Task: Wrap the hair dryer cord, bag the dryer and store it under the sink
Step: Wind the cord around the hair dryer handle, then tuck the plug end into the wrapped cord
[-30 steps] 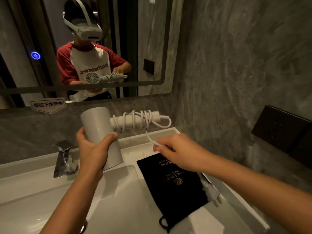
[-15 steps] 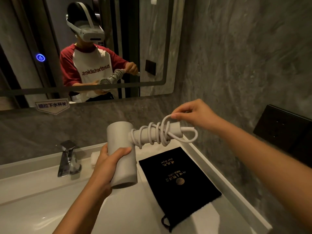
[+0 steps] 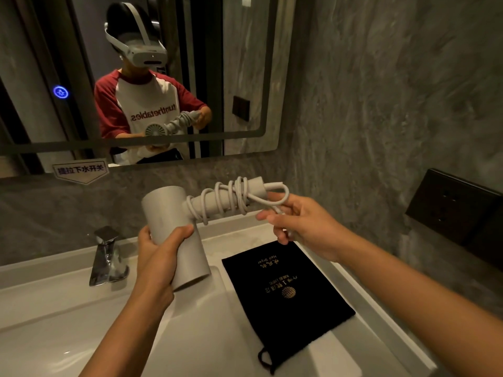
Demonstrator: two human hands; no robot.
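A white hair dryer (image 3: 174, 213) is held above the sink, its barrel gripped by my left hand (image 3: 158, 257). Its handle points right, with the white cord (image 3: 234, 197) coiled around it in several turns. My right hand (image 3: 296, 227) pinches the loose end of the cord just past the handle's tip, where a loop sticks out. A flat black drawstring bag (image 3: 285, 292) with gold lettering lies on the counter below my right hand. The plug is hidden in my right hand.
A chrome tap (image 3: 106, 257) stands at the left behind the white basin (image 3: 81, 322). A mirror (image 3: 231, 63) hangs above, and a black socket panel (image 3: 457, 210) sits on the marble wall at the right. The counter edge (image 3: 381, 317) runs along that wall.
My right hand carried the cord end up over the handle, then down to its tip, adding turns. The dryer rose and tilted, handle end higher.
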